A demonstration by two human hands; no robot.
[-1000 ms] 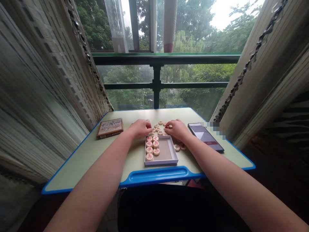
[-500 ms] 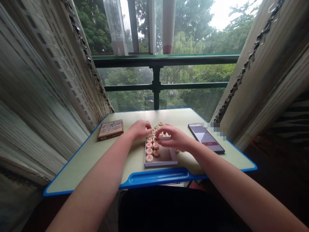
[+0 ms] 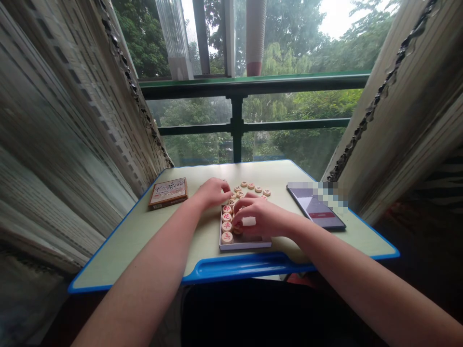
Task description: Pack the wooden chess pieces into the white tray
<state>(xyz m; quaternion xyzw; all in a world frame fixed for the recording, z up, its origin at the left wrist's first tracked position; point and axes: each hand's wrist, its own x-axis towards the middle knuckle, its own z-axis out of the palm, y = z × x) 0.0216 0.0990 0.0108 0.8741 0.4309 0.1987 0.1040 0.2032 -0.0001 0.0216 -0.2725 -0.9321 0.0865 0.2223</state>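
At the middle of the frame, just beyond the near end of the desk, both bare hands work close together. The left hand (image 3: 214, 193) has its thumb and forefinger drawn together beside some loose pieces (image 3: 239, 194); whether it pinches one, I cannot tell. The right hand (image 3: 267, 216) arches palm-down over a shallow white tray (image 3: 246, 247), its fingers bent and their tips at the second column of discs — a grasp there cannot be made out, since the fingers cover the spot.

Inside the tray, along its left wall, four round discs (image 3: 226, 226) with red characters stand in a column, face up. Another shows partly beneath the right fingertips, next to that column. The loose pieces lie scattered past the tray's far edge, toward the centre of the picture, a few trailing off to the right.

Left of the hands, well apart from them, sits a brown patterned box (image 3: 168, 192); to the right of centre a phone (image 3: 320, 212) lies slanted, its upper end pixelated. The desk (image 3: 144, 241) is pale with a blue rim, and a blue trough (image 3: 238, 268) runs along its near edge. Striped curtains (image 3: 54, 120) hang at left and right — between them, at the top, a dark green railing (image 3: 237, 127) crosses before trees (image 3: 300, 53).
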